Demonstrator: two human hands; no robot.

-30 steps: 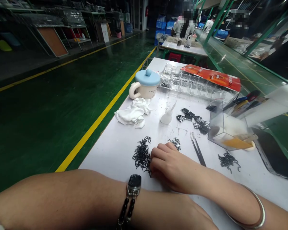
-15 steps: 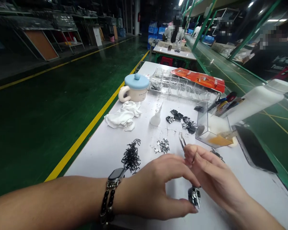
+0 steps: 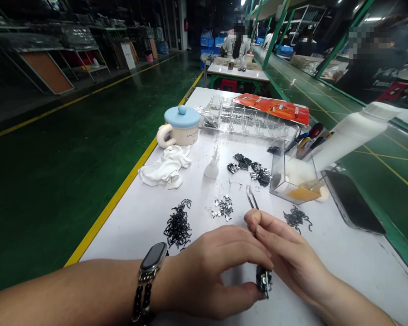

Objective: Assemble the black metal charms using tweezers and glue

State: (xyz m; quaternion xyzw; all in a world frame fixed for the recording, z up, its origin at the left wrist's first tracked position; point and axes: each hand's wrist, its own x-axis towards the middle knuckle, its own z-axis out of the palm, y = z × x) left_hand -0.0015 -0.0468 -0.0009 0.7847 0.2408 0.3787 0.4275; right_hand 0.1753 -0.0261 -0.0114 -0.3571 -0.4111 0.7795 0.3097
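My left hand [image 3: 221, 271], with a watch and a beaded bracelet at its wrist, grips a small black-and-silver metal part [image 3: 264, 281] between thumb and fingers. My right hand [image 3: 285, 244] is closed in a pinch just beyond that part, and its fingertips hide whatever they hold. Metal tweezers [image 3: 252, 198] show past the right fingertips, their near end hidden; I cannot tell if the hand touches them. Left of the hands is a pile of small black curved pieces [image 3: 177, 227]. Small silver pieces [image 3: 224, 207] are scattered ahead.
Black parts [image 3: 258, 172] lie beyond the tweezers, near a small white bottle [image 3: 211, 168]. A white cloth [image 3: 166, 167] and lidded mug [image 3: 182, 129] stand left. A compartment tray [image 3: 238, 122], clear tool box [image 3: 292, 181], phone [image 3: 355, 201] and more black pieces [image 3: 296, 218] line the back and right.
The view has shifted, so the table items appear further left. Both hands have moved slightly left, the left one still gripping the metal part. More black pieces show beside my right hand.
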